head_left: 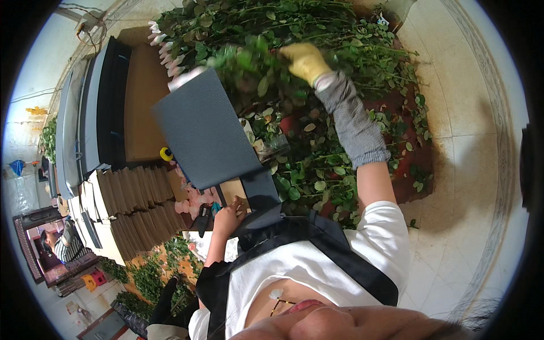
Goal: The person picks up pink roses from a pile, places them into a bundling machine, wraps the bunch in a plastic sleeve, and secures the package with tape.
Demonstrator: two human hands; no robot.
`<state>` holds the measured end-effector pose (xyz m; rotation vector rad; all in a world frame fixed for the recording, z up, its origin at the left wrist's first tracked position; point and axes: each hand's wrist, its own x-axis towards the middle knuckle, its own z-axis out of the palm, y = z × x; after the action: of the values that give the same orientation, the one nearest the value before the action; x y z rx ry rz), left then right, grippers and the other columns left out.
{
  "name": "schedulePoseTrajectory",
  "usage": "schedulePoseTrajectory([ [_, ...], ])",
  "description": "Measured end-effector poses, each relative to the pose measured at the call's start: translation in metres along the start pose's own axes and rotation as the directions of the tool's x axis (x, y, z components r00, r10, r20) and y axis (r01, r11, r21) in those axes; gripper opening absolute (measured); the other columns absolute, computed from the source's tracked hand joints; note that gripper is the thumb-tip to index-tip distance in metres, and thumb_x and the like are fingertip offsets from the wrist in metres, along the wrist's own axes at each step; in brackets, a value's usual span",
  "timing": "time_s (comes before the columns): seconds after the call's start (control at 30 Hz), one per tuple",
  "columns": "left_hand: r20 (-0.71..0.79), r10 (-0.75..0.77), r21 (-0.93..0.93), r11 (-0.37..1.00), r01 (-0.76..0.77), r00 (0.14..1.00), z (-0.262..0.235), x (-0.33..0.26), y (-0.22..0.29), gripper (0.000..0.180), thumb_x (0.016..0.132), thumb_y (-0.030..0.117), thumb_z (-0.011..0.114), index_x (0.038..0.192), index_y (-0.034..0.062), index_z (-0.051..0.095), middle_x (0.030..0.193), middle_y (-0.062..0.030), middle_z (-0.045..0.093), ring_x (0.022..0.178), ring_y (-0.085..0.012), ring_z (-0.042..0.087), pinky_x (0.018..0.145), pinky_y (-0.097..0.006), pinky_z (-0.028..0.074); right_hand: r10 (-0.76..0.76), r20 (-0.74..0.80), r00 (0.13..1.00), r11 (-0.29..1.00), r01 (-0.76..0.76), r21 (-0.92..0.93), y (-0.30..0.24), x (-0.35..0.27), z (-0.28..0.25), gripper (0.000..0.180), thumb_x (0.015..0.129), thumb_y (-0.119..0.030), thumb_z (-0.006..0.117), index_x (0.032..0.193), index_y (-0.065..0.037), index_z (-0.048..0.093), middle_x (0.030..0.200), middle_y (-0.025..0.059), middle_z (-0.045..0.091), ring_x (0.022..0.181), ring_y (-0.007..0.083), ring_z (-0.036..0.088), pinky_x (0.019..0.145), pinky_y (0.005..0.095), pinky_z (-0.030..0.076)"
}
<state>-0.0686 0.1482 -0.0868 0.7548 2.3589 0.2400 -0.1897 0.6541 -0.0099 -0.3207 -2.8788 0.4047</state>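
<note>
My right hand (306, 59), in a yellow glove with a grey sleeve over the forearm, is closed on a blurred bunch of green leafy stems (243, 56) at the top of the view. It sits over a large heap of rose stems (272, 22), with pale pink buds (161, 42) at the heap's left end. A dark grey corrugated sheet (207, 127) lies slanted below the bunch. My bare left hand (229, 214) grips the sheet's lower end, fingers curled. Teal-handled scissors (214, 208) lie right beside that hand.
Stacks of brown corrugated sheets (136, 204) stand at the left, with pink petals (195, 198) and a small yellow round object (166, 154) near them. Stripped leaves (317, 170) cover a dark red surface. Pale tiled floor (470, 141) lies right. Another person (62, 243) sits far left.
</note>
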Motion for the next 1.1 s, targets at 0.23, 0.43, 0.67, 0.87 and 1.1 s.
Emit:
schedulePoseTrajectory([
  [0.23,-0.097,0.073,-0.013,0.997,-0.075,0.993,0.007,-0.001,-0.009,0.042,0.091,0.034,0.071,0.126,0.0119,0.068,0.091,-0.018,0.076,0.084,-0.0367,0.074,0.075,-0.046,0.059,0.083,0.255,0.963,0.996,-0.088,0.008,0.055,0.065,0.025,0.035,0.086,-0.014,0.065,0.118,0.0,0.068,0.115,0.0259,0.069,0.108,0.0383,0.068,0.091,0.0467,0.055],
  [0.43,-0.025,0.098,0.085,0.992,-0.096,0.995,0.001,0.005,-0.007,0.057,0.088,0.034,0.072,0.135,0.0039,0.059,0.096,-0.0165,0.076,0.084,-0.0361,0.074,0.074,-0.045,0.06,0.184,0.325,0.927,0.982,-0.163,-0.091,0.066,0.028,0.096,0.035,0.092,-0.016,0.061,0.126,-0.006,0.066,0.129,0.0194,0.067,0.12,0.0352,0.064,0.097,0.0448,0.052],
  [0.67,-0.059,0.157,0.063,0.986,-0.153,0.986,0.016,0.007,-0.021,0.057,0.088,0.034,0.073,0.129,-0.0021,0.056,0.089,-0.019,0.075,0.083,-0.0387,0.074,0.072,-0.046,0.059,-0.26,-0.453,0.853,0.954,0.153,-0.259,-0.007,-0.009,-0.025,0.012,0.083,-0.008,0.063,0.093,-0.009,0.07,0.082,0.0079,0.068,0.082,0.028,0.064,0.082,0.0396,0.049],
  [0.87,-0.105,0.25,-0.024,0.967,-0.254,0.963,0.015,0.008,-0.024,0.06,0.085,0.033,0.078,0.126,-0.0035,0.054,0.123,-0.0304,0.058,0.104,-0.0485,0.066,0.086,-0.051,0.057,0.175,0.025,0.984,0.884,-0.168,0.435,-0.091,-0.136,-0.102,0.025,0.085,0.01,0.06,0.108,0.0,0.065,0.105,0.0084,0.067,0.088,0.0212,0.063,0.085,0.0339,0.055],
  [1.1,0.063,0.529,-0.795,0.539,-0.278,0.846,-0.001,0.04,-0.089,0.054,0.093,0.019,0.073,0.14,0.0018,0.055,0.133,-0.017,0.063,0.119,-0.0249,0.06,0.098,-0.038,0.049,0.089,0.696,0.712,0.994,-0.113,-0.011,-0.121,-0.279,0.012,0.025,0.089,-0.013,0.069,0.111,-0.002,0.068,0.101,0.018,0.071,0.092,0.0374,0.069,0.084,0.0449,0.057],
])
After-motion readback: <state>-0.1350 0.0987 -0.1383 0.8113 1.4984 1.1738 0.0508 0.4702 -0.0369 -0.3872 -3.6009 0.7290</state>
